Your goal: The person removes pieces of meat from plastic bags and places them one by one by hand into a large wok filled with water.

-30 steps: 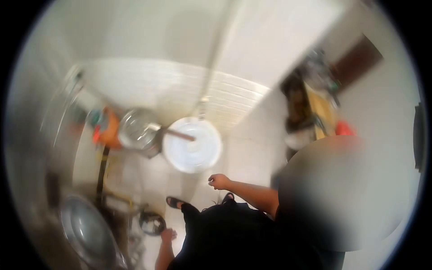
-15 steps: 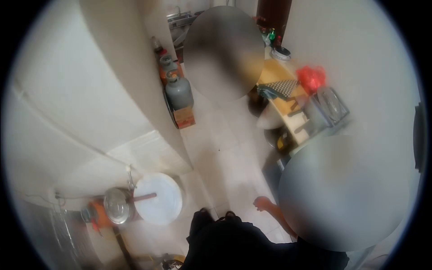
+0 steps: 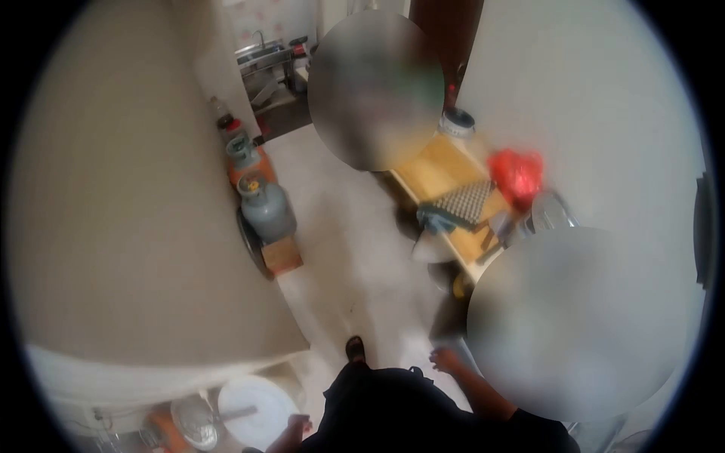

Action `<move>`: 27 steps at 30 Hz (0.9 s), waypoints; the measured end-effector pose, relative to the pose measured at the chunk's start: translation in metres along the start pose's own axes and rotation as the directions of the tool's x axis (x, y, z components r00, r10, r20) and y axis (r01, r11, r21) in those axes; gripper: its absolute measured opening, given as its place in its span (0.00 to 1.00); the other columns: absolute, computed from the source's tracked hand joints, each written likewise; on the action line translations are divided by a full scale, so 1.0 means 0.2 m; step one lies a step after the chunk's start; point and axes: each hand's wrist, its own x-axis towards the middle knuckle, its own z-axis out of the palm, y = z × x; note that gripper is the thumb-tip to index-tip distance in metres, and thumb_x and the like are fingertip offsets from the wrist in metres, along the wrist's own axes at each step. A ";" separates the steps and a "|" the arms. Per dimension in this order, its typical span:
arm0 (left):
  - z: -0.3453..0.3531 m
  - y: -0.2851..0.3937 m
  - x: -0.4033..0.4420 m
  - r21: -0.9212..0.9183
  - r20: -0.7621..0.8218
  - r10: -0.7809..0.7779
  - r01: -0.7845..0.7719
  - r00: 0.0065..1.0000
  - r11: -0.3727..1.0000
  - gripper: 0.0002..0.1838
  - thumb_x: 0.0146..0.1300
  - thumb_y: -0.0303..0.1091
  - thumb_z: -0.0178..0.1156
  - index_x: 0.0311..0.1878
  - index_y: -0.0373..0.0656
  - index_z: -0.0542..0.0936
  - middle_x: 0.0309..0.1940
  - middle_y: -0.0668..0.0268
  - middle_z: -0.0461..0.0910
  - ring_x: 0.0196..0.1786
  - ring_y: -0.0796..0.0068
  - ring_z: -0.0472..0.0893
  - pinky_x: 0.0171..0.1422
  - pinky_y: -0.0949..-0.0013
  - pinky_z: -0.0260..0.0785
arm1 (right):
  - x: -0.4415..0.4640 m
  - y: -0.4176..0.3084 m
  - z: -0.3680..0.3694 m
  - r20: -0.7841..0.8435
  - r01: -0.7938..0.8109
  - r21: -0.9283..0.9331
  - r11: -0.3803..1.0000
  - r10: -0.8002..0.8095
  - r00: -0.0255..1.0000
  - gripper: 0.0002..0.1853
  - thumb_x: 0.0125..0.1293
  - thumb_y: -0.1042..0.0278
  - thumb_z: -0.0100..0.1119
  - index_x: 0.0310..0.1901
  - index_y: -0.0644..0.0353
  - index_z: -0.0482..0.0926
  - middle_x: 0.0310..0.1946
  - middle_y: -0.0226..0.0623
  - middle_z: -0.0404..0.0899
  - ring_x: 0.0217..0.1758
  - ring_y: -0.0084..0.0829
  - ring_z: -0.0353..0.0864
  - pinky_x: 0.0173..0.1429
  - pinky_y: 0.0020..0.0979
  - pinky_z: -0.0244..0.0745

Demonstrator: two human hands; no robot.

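My right hand (image 3: 445, 360) hangs low at my right side, its fingers loosely curled, with nothing clear to see in them. Near the bottom, my left hand (image 3: 297, 426) is beside the round white lid or basin (image 3: 258, 408); its fingers are blurred and what they do is hard to make out. Ahead on the right stands a wooden table (image 3: 434, 167) with a checkered cloth (image 3: 467, 204), and a cleaver-like tool (image 3: 498, 226) lies near its close end. A red plastic bag (image 3: 517, 175) is at the table's far right edge.
Grey gas cylinders (image 3: 268, 208) stand along the left wall, with a cardboard box (image 3: 282, 257) in front. A metal sink (image 3: 260, 53) is at the back left. A glass-like lid (image 3: 195, 421) lies at the lower left. Two round blurred patches hide parts of the view.
The view has swung right from the white round thing toward the table and cylinders, which now appear closer. My left hand has come back into view at the bottom.
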 end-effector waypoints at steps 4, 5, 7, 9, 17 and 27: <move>-0.48 0.66 0.52 0.602 -0.007 0.483 -0.382 0.876 0.701 0.13 0.59 0.47 0.62 0.35 0.48 0.85 0.35 0.57 0.86 0.39 0.56 0.86 0.45 0.52 0.77 | 0.03 -0.16 -0.40 -0.120 -0.228 0.127 0.965 0.243 0.963 0.16 0.71 0.68 0.57 0.55 0.69 0.79 0.42 0.48 0.86 0.32 0.39 0.90 0.31 0.37 0.86; -0.68 1.03 0.57 0.755 0.008 0.596 -0.396 0.803 0.523 0.15 0.60 0.48 0.61 0.35 0.46 0.84 0.36 0.55 0.85 0.39 0.54 0.85 0.46 0.51 0.77 | 0.03 -0.23 -0.47 -0.184 -0.220 0.139 0.966 0.243 0.952 0.15 0.71 0.69 0.56 0.54 0.70 0.79 0.41 0.49 0.86 0.33 0.41 0.90 0.31 0.37 0.86; -0.92 1.64 0.67 -0.458 -0.194 0.259 -0.321 0.946 0.829 0.13 0.67 0.38 0.59 0.41 0.38 0.85 0.33 0.58 0.86 0.32 0.67 0.85 0.37 0.63 0.78 | 0.16 -0.29 -0.54 -0.211 -0.207 0.351 0.913 0.293 0.933 0.14 0.69 0.69 0.57 0.51 0.69 0.81 0.36 0.46 0.86 0.29 0.38 0.88 0.29 0.36 0.84; -1.19 2.27 0.50 -0.494 -0.228 0.388 -0.450 0.893 0.744 0.13 0.70 0.34 0.57 0.50 0.34 0.82 0.38 0.59 0.87 0.35 0.72 0.85 0.36 0.69 0.78 | 0.35 -0.26 -0.58 -0.233 -0.129 0.592 0.795 0.323 0.917 0.13 0.66 0.71 0.59 0.47 0.71 0.82 0.30 0.44 0.85 0.25 0.36 0.87 0.26 0.35 0.81; -1.49 3.26 0.63 -0.330 -0.228 0.584 -0.626 0.779 0.706 0.15 0.72 0.32 0.57 0.56 0.36 0.80 0.42 0.59 0.87 0.40 0.72 0.87 0.44 0.70 0.79 | 1.17 -1.29 -1.02 -0.415 0.171 0.454 0.874 0.038 0.909 0.13 0.66 0.67 0.61 0.45 0.70 0.83 0.32 0.42 0.88 0.25 0.31 0.87 0.31 0.31 0.81; -1.96 4.23 0.79 -0.346 -0.357 0.649 -0.740 0.672 0.577 0.16 0.73 0.31 0.58 0.59 0.35 0.78 0.46 0.58 0.85 0.44 0.71 0.85 0.51 0.68 0.78 | 1.92 -2.89 -1.82 -0.444 0.533 0.385 0.754 -0.355 0.823 0.15 0.69 0.67 0.63 0.51 0.70 0.81 0.33 0.40 0.86 0.32 0.28 0.86 0.40 0.29 0.81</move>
